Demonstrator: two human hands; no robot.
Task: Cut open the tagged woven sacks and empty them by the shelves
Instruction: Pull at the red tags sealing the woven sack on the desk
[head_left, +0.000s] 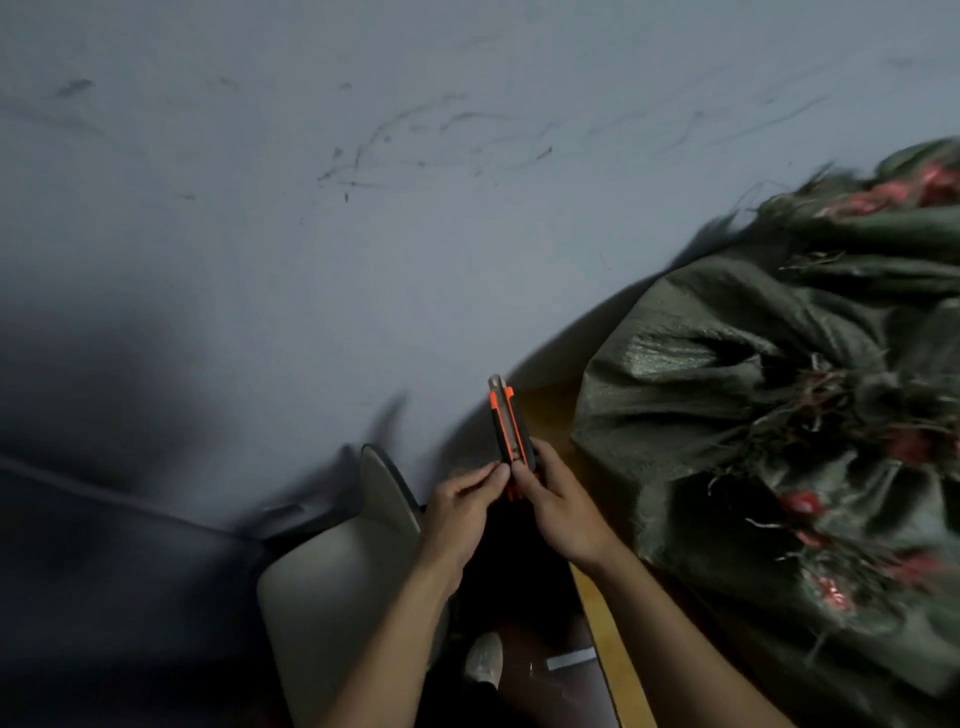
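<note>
The green woven sacks are piled to the right of the hands, from about 1 o'clock round to 4 o'clock, and neither hand touches them. The nearest sack (727, 374) bulges just beyond the right wrist at 3 o'clock, its gathered mouth facing the camera with frayed strands hanging from it. A second sack (883, 234) lies behind it, toward 2 o'clock. Red ties or tags (802, 503) show among the gathered folds. They are too blurred for any writing to be read.

Both hands meet at the middle of the view on an orange-and-black utility knife (511, 431), which stands nearly upright with its grey metal tip pointing to 12 o'clock. The right hand (558, 506) wraps its fingers round the lower part of the handle, thumb laid along the side. The left hand (465, 506) has its fingers curled and pinches the same lower end between thumb and fingertips, touching the right hand. Whether the blade is pushed out cannot be told. No brand can be made out on the knife.

The sacks rest on a yellow-brown wooden surface (608, 623) whose edge runs down toward 5 o'clock. A beige chair (337, 582) sits at 7 o'clock below the left forearm. A grey scuffed wall (363, 234) fills the upper half.
</note>
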